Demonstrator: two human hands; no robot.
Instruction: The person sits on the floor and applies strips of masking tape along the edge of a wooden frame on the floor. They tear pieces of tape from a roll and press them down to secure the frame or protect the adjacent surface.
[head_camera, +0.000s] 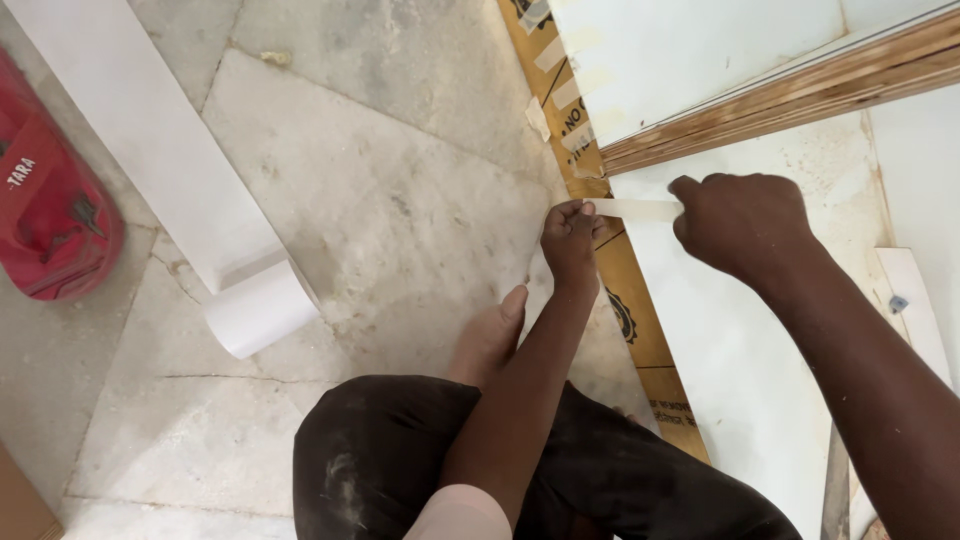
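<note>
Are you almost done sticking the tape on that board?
Some is done: several tape strips already hold the white sheet to the upper board's edge. In hand: the left hand and right hand stretch one more tape strip between them, not yet pressed down. The lower board's brown edge shows no tape so far.

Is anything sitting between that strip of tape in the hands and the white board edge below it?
Nothing visible. The tape strip is stretched between the left hand and right hand, right over the white board and its brown edge band. Other tape pieces lie farther up the edge.
</note>
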